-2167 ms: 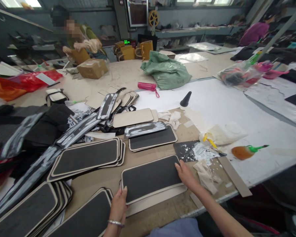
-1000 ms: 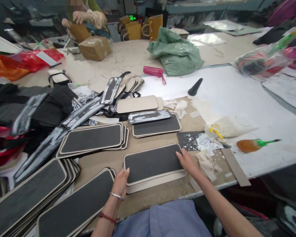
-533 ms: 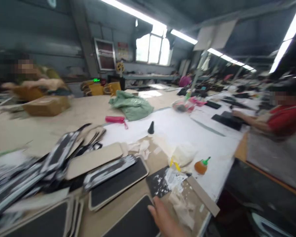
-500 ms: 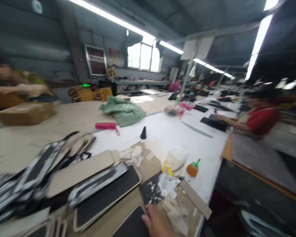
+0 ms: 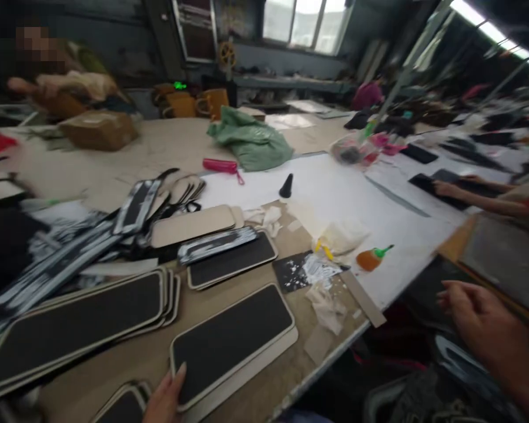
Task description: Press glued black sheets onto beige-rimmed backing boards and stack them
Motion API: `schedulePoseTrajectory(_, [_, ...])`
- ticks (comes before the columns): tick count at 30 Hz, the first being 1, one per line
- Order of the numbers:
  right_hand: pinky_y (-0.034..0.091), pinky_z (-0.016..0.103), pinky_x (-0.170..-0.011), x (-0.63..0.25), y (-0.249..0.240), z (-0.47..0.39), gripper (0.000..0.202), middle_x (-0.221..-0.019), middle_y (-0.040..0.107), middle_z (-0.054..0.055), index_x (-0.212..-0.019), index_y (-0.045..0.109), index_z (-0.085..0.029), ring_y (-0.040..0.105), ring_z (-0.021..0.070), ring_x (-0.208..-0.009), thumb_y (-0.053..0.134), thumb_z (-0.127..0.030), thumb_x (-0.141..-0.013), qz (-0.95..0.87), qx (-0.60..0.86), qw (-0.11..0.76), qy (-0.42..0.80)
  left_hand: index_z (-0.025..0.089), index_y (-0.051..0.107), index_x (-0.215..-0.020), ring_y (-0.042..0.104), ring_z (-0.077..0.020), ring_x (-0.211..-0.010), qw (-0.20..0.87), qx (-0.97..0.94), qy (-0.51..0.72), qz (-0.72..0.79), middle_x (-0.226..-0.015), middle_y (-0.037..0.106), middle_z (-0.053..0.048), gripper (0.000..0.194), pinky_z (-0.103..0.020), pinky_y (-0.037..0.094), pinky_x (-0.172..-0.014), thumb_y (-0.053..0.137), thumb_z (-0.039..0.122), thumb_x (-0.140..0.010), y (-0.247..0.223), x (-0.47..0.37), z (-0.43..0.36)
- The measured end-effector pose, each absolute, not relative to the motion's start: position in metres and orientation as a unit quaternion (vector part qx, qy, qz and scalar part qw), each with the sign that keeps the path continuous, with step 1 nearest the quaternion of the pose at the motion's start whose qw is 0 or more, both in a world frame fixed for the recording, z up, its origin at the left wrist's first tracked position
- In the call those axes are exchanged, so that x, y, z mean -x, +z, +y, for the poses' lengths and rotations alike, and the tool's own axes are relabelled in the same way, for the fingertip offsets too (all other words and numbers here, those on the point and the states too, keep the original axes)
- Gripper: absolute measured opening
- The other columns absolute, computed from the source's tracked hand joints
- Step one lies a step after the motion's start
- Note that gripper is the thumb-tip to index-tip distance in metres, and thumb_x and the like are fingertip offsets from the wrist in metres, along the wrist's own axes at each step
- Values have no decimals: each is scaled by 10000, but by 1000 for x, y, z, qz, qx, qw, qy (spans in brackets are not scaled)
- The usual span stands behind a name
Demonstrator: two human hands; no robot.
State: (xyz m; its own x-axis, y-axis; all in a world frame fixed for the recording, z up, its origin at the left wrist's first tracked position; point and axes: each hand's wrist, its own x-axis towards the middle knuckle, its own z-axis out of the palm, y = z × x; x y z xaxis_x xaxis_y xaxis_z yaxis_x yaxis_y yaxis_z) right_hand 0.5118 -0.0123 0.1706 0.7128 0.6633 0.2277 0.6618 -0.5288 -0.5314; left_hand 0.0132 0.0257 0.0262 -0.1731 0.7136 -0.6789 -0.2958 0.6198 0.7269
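Cluttered table (image 5: pixel 255 388); left hand (image 5: pixel 165 399) touching panel (image 5: pixel 231 336) edge, grip unclear; right hand (image 5: pixel 480 320) spread off-table.

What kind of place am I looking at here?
Probably a workshop making bags or leather goods: stacks of black panels with tan edges cover a long worktable, a glue bottle stands by, and another person's arm works at the far side.

I see a long work table (image 5: pixel 127 155), tan with a white sheet (image 5: pixel 335 188) over its right part. On it: stacks of black panels (image 5: pixel 77 320) with beige rims, one panel (image 5: pixel 231 335) near the front edge, beige boards (image 5: pixel 194 224), a green bag (image 5: pixel 249 141), a pink case (image 5: pixel 219 165), a black cone (image 5: pixel 286 185), an orange bottle (image 5: pixel 370 259), a brown box (image 5: pixel 97 129).
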Motion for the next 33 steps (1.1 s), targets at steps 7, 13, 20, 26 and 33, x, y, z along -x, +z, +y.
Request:
schedulePoseTrajectory(7, [513, 357, -632, -380, 29, 38, 410, -791, 678, 83, -898, 602, -207, 635, 231, -712, 411, -524, -722, -499, 731, 287, 366, 121, 623, -987, 648, -192, -917, 594, -34, 445, 669, -861, 714, -80, 216, -337, 509, -859, 467, 68, -848, 45, -17, 13])
schedulePoseTrajectory(13, [488, 389, -767, -345, 11, 72, 427, -877, 681, 117, -856, 625, -182, 624, 254, -831, 352, -493, -749, -593, 675, 262, 353, 118, 639, -975, 629, -191, -968, 595, -18, 480, 644, -925, 707, -90, 209, -342, 476, -916, 463, 106, -862, 43, -18, 12])
schedulePoseTrajectory(20, [455, 399, -806, -339, -6, 88, 408, -879, 692, 98, -826, 631, -201, 616, 280, -855, 424, -532, -707, -620, 643, 209, 399, 73, 647, -952, 603, -243, -1016, 614, -16, 554, 562, -913, 701, -136, 276, -382, 465, -928, 495, 281, -852, 39, -12, 9])
schedulePoseTrajectory(26, [448, 329, -597, -336, -4, 91, 370, -628, 611, 38, -669, 536, -213, 568, 210, -617, 505, -581, -658, -582, 658, 216, 427, 87, 656, -894, 609, -280, -989, 618, -89, 529, 575, -892, 704, -133, 388, -393, 461, -918, 749, 347, -620, 37, -12, 5])
schedulePoseTrajectory(33, [371, 262, -486, -333, 20, 98, 398, -532, 415, -40, -611, 420, -226, 416, 129, -508, 502, -613, -647, -551, 630, 252, 486, 115, 647, -896, 620, -283, -956, 594, -115, 529, 596, -871, 710, -101, 471, -405, 478, -881, 763, 430, -565, 48, -16, 14])
